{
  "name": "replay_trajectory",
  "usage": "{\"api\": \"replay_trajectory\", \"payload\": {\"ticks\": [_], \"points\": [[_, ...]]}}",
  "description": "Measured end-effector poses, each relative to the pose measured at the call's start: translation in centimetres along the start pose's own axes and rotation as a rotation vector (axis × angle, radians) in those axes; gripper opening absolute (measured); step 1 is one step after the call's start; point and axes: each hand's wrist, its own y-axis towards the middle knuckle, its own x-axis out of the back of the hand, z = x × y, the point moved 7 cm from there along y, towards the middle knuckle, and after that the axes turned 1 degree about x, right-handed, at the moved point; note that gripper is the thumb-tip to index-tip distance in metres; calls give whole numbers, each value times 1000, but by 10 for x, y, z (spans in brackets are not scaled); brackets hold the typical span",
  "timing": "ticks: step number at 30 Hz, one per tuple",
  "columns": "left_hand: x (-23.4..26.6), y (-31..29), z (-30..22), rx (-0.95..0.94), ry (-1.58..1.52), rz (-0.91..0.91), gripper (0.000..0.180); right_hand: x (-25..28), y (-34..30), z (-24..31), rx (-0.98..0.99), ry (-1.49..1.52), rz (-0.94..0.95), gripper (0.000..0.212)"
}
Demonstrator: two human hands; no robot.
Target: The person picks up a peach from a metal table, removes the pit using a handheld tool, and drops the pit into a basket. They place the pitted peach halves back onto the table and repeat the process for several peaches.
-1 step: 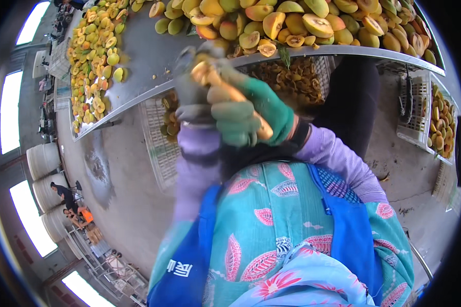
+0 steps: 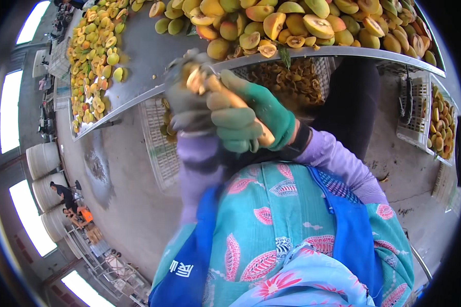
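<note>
My right hand (image 2: 264,105), in a green glove with greyish fingers, is closed round the light wooden handle (image 2: 266,134) of a tool. The tool's working end is blurred and meets a pale orange cut fruit piece (image 2: 193,80). Around that piece my left hand (image 2: 189,110), in a dark grey glove, is curled, its fingers smeared by motion. Both hands are together in front of my chest, at the near edge of a metal table (image 2: 151,56). Beyond them lies a heap of yellow-green fruit (image 2: 292,23), many cut in half, showing hollow brown centres.
Under the table stand a crate of brown fruit scraps (image 2: 292,77) and a pale plastic crate (image 2: 159,148). Another crate (image 2: 417,102) with fruit is at right. More halves (image 2: 95,61) cover the table's left part. People (image 2: 69,199) are near large white tubs (image 2: 46,161) far left.
My left hand has shifted slightly left and down with the fruit piece. The right hand and tool handle have barely moved.
</note>
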Motion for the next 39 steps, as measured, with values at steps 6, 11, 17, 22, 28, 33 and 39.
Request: {"api": "replay_trajectory", "payload": {"ticks": [6,11,17,22,28,33,39], "points": [[81,21,-77,-209,1437,-120,25,85,-52,30,35,-78,-588,38],[-15,111,-10,14,1721,-201,31,49,-37,40,130,-384,-735,35],[11,84,-12,73,902,64,37,15,-40,83,421,-1332,-938,39],[-29,-6,-43,-973,1479,374,31,7,-4,86,472,-2195,-866,45],[-22,6,24,186,-147,144,50,34,-8,74,421,-1999,-966,49],[-24,8,28,65,-215,87,51,52,-7,81,421,-1816,-873,51],[-14,12,-6,-376,1001,429,40,33,-15,63,125,-1526,-805,47]]}}
